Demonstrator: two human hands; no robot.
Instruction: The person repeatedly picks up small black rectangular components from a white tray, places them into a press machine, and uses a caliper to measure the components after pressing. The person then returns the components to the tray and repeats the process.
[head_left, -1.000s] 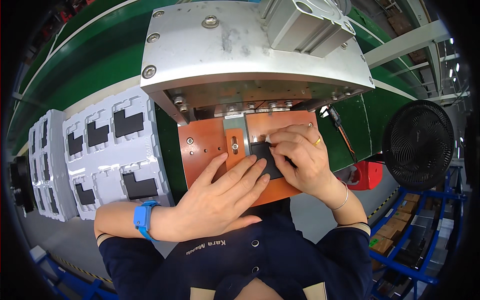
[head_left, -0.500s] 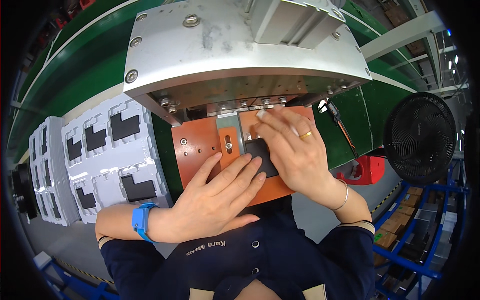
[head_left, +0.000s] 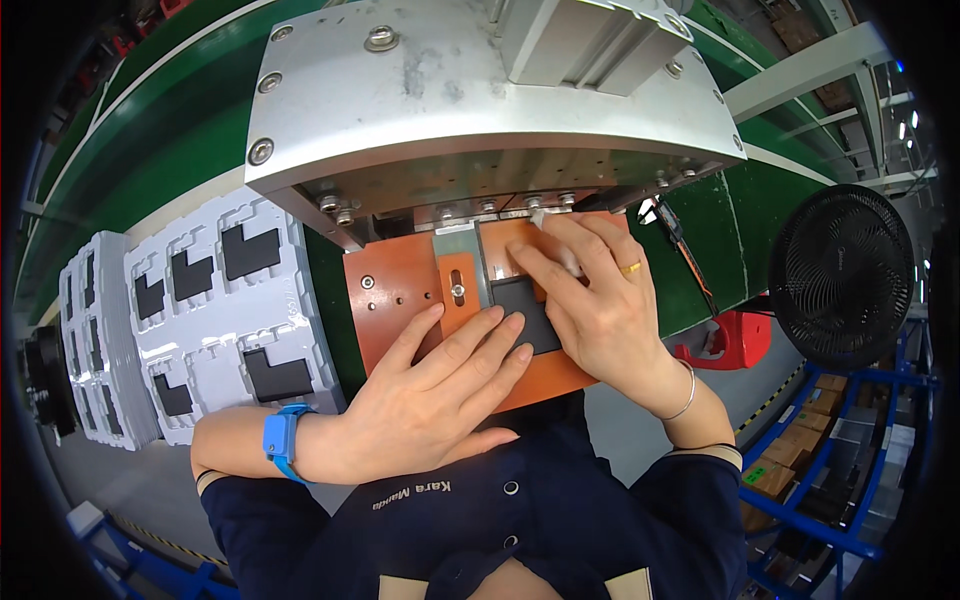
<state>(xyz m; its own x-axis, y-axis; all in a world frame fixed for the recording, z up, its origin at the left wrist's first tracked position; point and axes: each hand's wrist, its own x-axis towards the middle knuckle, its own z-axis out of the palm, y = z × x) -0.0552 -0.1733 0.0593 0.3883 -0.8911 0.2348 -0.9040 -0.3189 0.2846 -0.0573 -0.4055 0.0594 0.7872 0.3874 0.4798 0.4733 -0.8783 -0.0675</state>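
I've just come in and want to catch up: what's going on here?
A person has both hands at an orange plate in front of a metal housing. The left hand lies spread, two fingertips apparently on a flat black piece on the plate. The right hand arches over the piece's right side, pointing toward the housing; whether it holds anything is unclear. To the left, white trays hold more black pieces.

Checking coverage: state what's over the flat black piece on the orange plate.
On the black piece, the left hand overlaps the lower left, the right hand the right side; areas beneath are hidden.
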